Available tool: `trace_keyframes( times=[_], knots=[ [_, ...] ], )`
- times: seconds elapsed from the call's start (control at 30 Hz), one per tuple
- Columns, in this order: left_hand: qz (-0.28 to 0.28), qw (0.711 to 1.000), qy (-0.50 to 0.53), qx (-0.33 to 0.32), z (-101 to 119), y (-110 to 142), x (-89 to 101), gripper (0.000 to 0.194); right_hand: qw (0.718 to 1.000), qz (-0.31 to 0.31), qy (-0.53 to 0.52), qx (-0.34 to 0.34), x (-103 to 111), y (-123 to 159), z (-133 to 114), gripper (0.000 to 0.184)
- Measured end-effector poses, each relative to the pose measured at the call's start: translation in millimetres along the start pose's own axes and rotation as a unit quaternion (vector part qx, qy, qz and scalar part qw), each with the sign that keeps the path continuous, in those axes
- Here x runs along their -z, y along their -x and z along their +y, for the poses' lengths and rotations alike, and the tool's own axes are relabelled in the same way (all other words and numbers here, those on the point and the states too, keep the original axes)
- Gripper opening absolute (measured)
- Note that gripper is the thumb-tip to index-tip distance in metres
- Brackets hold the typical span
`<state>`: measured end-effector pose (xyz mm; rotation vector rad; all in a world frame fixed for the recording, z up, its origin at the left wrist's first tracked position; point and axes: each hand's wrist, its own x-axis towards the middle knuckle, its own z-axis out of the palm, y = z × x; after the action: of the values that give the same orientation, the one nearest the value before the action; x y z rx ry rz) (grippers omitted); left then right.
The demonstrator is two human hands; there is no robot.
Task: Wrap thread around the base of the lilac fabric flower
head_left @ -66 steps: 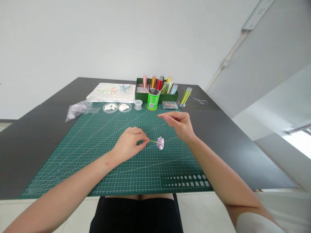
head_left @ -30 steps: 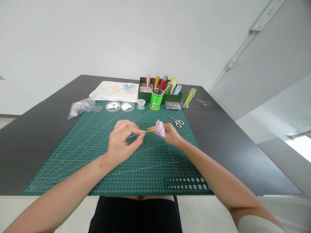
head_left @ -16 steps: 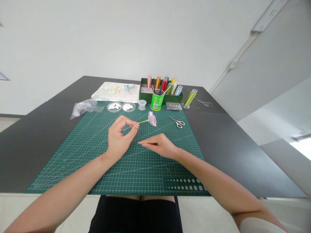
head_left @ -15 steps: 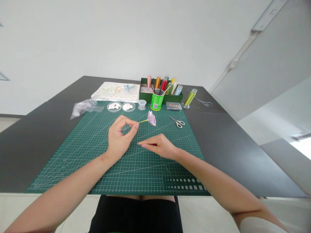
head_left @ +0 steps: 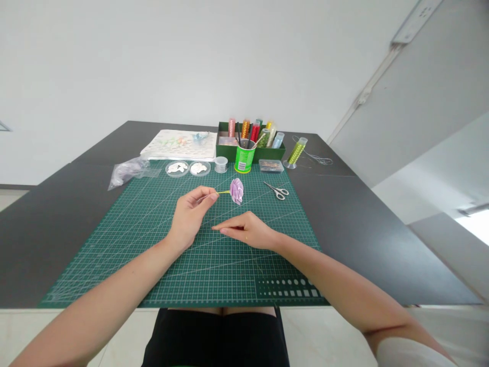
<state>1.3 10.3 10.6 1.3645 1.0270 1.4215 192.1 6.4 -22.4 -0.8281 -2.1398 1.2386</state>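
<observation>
A lilac artificial flower (head_left: 237,191) on a thin yellow-green stem (head_left: 223,192) points to the right above the green cutting mat (head_left: 214,278). My left hand (head_left: 188,213) pinches that stem between thumb and forefinger. Lower and to the right, my right hand (head_left: 252,231) hovers over the mat with thumb and forefinger pressed together. Whatever lies in that pinch, if anything, is too fine to make out. The right fingertips are apart from the flower.
Scissors (head_left: 278,191) lie right of the flower. Behind are a green can (head_left: 243,159) of tools, a box (head_left: 227,153) of thread spools, a green spool (head_left: 297,151), a clear case (head_left: 271,166), dishes of white pieces (head_left: 178,168), a plastic bag (head_left: 128,172) and white sheets (head_left: 160,148).
The flower has turned in my left hand, so more of its petals face me. My left fingers have curled in more. The right hand stays nearly still.
</observation>
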Motion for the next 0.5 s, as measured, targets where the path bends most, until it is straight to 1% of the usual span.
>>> trace_keyframes(
  times=[0.1, 0.17, 0.27, 0.33, 0.37, 0.4, 0.43, 0.47, 0.5],
  knots=[
    [0.000, 1.000, 0.017, 0.014, -1, -3, 1.1, 0.015, 0.997, -0.004, -0.065, -0.033, 2, -1, -1, 0.038],
    [-0.007, 1.000, 0.020, 0.010, -2, -4, 2.3, 0.014, 0.994, 0.007, -0.104, -0.032, 5, -3, 0, 0.037],
    [-0.023, 1.000, -0.007, -0.019, -1, -4, 4.1, 0.015, 0.985, 0.057, -0.162, -0.013, 10, -6, 4, 0.031],
    [-0.028, 0.997, -0.047, -0.056, 0, -2, 5.1, 0.014, 0.983, 0.095, -0.158, -0.010, 15, -7, 8, 0.026],
    [-0.027, 0.994, -0.072, -0.078, 1, -2, 5.5, 0.014, 0.986, 0.114, -0.123, -0.012, 19, -8, 11, 0.021],
    [-0.024, 0.990, -0.097, -0.101, 2, -1, 5.7, 0.013, 0.989, 0.132, -0.063, -0.011, 22, -8, 13, 0.015],
    [-0.019, 0.985, -0.120, -0.122, 3, 0, 5.9, 0.013, 0.988, 0.151, 0.019, -0.008, 25, -8, 15, 0.012],
    [-0.013, 0.980, -0.141, -0.141, 4, 1, 5.9, 0.013, 0.980, 0.166, 0.108, -0.005, 29, -7, 16, 0.017],
    [-0.008, 0.975, -0.158, -0.156, 4, 2, 5.8, 0.013, 0.965, 0.177, 0.194, -0.001, 32, -7, 16, 0.027]
  ],
)
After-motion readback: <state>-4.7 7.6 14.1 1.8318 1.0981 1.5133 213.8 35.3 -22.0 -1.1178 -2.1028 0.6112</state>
